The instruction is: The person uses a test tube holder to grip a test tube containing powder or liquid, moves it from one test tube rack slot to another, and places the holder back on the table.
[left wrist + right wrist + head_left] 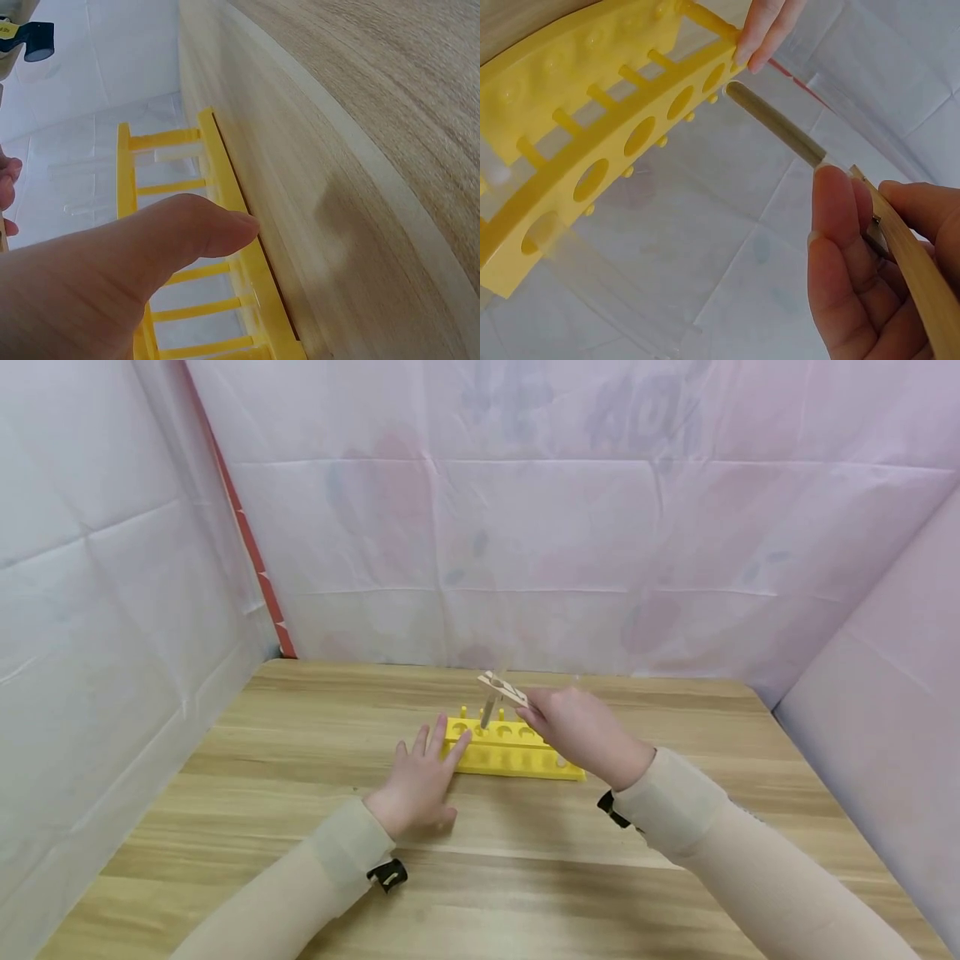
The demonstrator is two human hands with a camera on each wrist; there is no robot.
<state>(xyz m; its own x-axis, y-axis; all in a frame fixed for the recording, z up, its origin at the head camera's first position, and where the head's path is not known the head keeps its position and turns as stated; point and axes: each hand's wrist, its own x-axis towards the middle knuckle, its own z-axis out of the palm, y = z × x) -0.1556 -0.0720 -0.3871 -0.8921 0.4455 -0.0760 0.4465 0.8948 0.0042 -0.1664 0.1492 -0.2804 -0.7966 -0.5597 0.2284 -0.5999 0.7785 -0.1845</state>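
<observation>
Test tube (489, 710), grey-brown in appearance: tilted above the left part of the yellow rack (510, 743), lower end near the holes of the rack's upper plate. From where I stand, contact between tube and plate cannot be confirmed. Wooden clamp (504, 689): above the rack, fitted around the tube's upper portion. Right hand (581, 727): above the rack's right half, fingers closed firmly around the clamp. Left hand (420, 777): at the rack's left end, fingers extended and spread, unclenched, fingertips resting on the rack. Second tube (607, 300), clear: seated in the hole at the rack's right end. Table (525, 885): supports the rack, which stands upright. White sheet (540, 543): hangs behind the rack.
</observation>
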